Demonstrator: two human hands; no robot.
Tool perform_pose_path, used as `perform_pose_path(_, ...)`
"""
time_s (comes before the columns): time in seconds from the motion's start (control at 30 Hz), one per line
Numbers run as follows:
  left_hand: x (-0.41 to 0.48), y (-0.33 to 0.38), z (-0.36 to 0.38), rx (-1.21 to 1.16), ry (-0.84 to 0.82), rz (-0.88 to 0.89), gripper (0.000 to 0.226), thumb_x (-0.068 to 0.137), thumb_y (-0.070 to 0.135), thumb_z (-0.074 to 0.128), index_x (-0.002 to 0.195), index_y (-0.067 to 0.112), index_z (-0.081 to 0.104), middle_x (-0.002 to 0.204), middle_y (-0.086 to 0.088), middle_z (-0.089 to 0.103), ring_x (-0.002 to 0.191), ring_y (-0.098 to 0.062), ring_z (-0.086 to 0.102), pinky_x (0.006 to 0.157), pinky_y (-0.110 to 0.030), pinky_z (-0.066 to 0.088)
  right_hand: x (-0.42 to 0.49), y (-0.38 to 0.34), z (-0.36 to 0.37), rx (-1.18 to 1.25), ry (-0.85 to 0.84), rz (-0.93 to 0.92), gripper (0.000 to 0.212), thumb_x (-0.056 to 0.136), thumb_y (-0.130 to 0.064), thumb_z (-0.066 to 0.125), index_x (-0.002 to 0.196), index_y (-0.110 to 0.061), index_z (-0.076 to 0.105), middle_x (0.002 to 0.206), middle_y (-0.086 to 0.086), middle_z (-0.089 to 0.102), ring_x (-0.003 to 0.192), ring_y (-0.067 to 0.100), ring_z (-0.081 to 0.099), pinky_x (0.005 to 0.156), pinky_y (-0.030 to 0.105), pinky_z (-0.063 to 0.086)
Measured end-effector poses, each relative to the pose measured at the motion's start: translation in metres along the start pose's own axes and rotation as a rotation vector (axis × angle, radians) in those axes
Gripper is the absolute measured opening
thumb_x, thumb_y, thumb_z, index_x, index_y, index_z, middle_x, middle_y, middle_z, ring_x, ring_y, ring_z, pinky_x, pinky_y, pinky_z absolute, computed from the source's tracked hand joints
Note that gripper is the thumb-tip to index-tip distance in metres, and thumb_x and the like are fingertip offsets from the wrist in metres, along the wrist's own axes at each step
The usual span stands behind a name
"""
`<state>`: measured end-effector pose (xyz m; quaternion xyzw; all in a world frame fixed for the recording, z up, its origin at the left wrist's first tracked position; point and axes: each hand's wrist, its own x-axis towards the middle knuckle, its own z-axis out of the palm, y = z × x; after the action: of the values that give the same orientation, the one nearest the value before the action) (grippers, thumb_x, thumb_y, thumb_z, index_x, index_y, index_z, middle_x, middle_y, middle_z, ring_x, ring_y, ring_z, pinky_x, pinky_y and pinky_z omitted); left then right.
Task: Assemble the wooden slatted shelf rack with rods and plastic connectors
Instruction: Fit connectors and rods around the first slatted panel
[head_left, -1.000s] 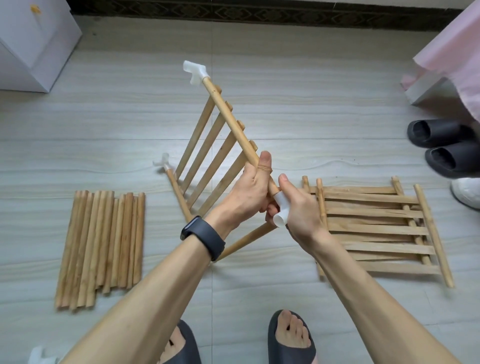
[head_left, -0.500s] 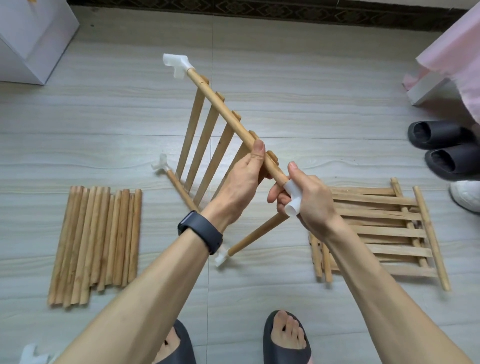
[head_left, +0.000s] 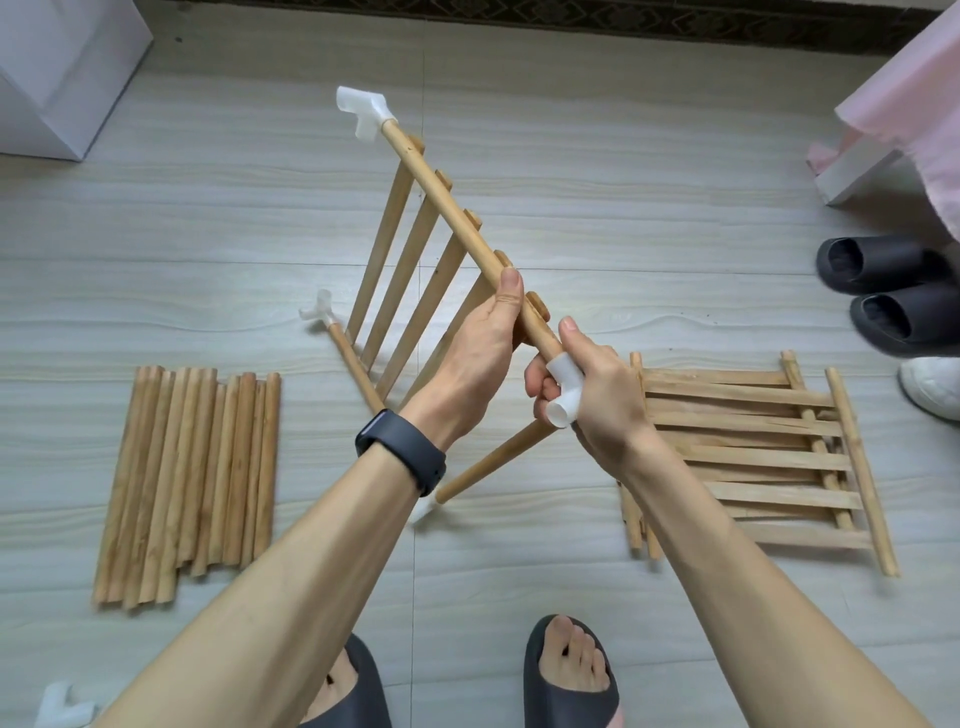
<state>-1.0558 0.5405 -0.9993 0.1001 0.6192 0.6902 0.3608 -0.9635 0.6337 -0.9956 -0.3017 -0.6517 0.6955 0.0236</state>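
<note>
Over grey plank floor (head_left: 623, 182), left hand (head_left: 478, 358) curls its fingers round the light wooden slatted panel (head_left: 441, 201) by its rail; right hand (head_left: 602, 400) pinches white plastic end connector (head_left: 563, 395).

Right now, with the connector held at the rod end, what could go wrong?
1. The right hand grips the white connector on the top rod; pushed crooked, it may jam or slip off.
2. The lower rod slanting from under that hand to the floor could pull loose.
3. The left hand holds the tilted slatted panel by one rod; it might twist.
</note>
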Motion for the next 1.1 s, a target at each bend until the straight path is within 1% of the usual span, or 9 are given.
perform_pose_path(0.07, 0.001, 0.001, 0.001, -0.017, 0.004, -0.011, 0.055, 0.105, 0.056, 0.032, 0.078, 0.017, 0.059, 0.069, 0.008, 0.056, 0.076, -0.015, 0.053, 0.103, -0.044, 0.046, -0.001, 0.000, -0.002, 0.071, 0.028, -0.010, 0.066, 0.104, -0.043, 0.039, 0.074, 0.007, 0.070, 0.067, 0.020, 0.054, 0.048, 0.020, 0.046, 0.060, 0.036, 0.037)
perform_pose_path(0.23, 0.001, -0.007, 0.006, -0.002, 0.035, -0.002, 0.056, 0.104, 0.059, 0.032, 0.081, 0.016, 0.059, 0.067, 0.006, 0.055, 0.074, -0.014, 0.056, 0.099, -0.047, 0.047, -0.008, 0.004, 0.010, 0.057, 0.254, 0.002, 0.065, 0.103, -0.040, 0.043, 0.047, -0.019, 0.067, 0.056, 0.003, 0.062, 0.046, 0.018, 0.049, 0.056, 0.033, 0.041)
perform_pose_path(0.4, 0.003, -0.006, 0.007, 0.009, 0.071, -0.007, 0.054, 0.105, 0.057, 0.031, 0.081, 0.016, 0.057, 0.066, 0.011, 0.059, 0.076, -0.011, 0.059, 0.092, -0.039, 0.049, -0.006, -0.008, 0.011, 0.048, 0.250, 0.045, 0.060, 0.105, -0.034, 0.044, 0.055, -0.022, 0.076, 0.064, 0.009, 0.069, 0.049, 0.021, 0.048, 0.059, 0.037, 0.038)
perform_pose_path(0.5, 0.002, -0.005, 0.005, -0.021, 0.072, 0.003, 0.054, 0.106, 0.055, 0.032, 0.080, 0.015, 0.057, 0.070, 0.002, 0.057, 0.074, -0.013, 0.058, 0.088, -0.036, 0.051, -0.008, -0.004, 0.018, -0.069, 0.324, 0.000, 0.063, 0.104, -0.037, 0.040, 0.053, -0.024, 0.073, 0.061, 0.007, 0.069, 0.048, 0.018, 0.054, 0.058, 0.034, 0.042)
perform_pose_path(0.6, -0.003, -0.004, 0.004, -0.018, 0.027, -0.008, 0.057, 0.107, 0.055, 0.030, 0.081, 0.012, 0.056, 0.069, -0.016, 0.048, 0.057, -0.015, 0.055, 0.079, -0.034, 0.050, -0.012, -0.002, 0.017, -0.002, 0.222, -0.002, 0.065, 0.107, -0.032, 0.040, 0.051, -0.024, 0.071, 0.058, 0.001, 0.065, 0.048, 0.016, 0.052, 0.058, 0.034, 0.042)
perform_pose_path(0.7, -0.004, -0.003, 0.008, -0.019, 0.043, -0.021, 0.057, 0.107, 0.055, 0.029, 0.081, 0.011, 0.055, 0.060, -0.009, 0.050, 0.053, -0.017, 0.051, 0.076, -0.034, 0.047, -0.011, -0.005, 0.016, 0.087, 0.182, 0.026, 0.061, 0.108, -0.028, 0.042, 0.056, -0.024, 0.076, 0.060, 0.004, 0.065, 0.048, 0.015, 0.049, 0.058, 0.037, 0.039)
perform_pose_path(0.87, 0.001, 0.000, 0.001, -0.010, 0.048, -0.017, 0.056, 0.106, 0.055, 0.031, 0.081, 0.011, 0.055, 0.069, -0.007, 0.054, 0.052, -0.015, 0.047, 0.076, -0.031, 0.049, -0.011, -0.003, 0.031, -0.059, 0.347, -0.023, 0.059, 0.104, -0.039, 0.037, 0.057, -0.036, 0.073, 0.063, 0.010, 0.067, 0.046, 0.012, 0.057, 0.056, 0.029, 0.043)
perform_pose_path(1.0, 0.001, 0.000, 0.000, 0.026, 0.067, -0.017, 0.056, 0.106, 0.055, 0.032, 0.083, 0.011, 0.058, 0.072, -0.009, 0.058, 0.063, -0.016, 0.056, 0.084, -0.034, 0.051, -0.010, -0.003, 0.032, 0.167, 0.295, 0.081, 0.057, 0.103, -0.033, 0.042, 0.057, -0.035, 0.075, 0.067, 0.009, 0.059, 0.048, 0.009, 0.048, 0.057, 0.031, 0.040)
perform_pose_path(1.1, 0.000, -0.005, 0.008, 0.055, 0.004, -0.053, 0.054, 0.106, 0.054, 0.032, 0.085, 0.010, 0.056, 0.059, 0.002, 0.056, 0.051, -0.015, 0.049, 0.059, -0.026, 0.047, -0.010, 0.004, 0.031, 0.230, 0.247, 0.121, 0.053, 0.100, -0.033, 0.043, 0.057, -0.032, 0.074, 0.061, -0.001, 0.058, 0.053, 0.011, 0.046, 0.057, 0.032, 0.036)
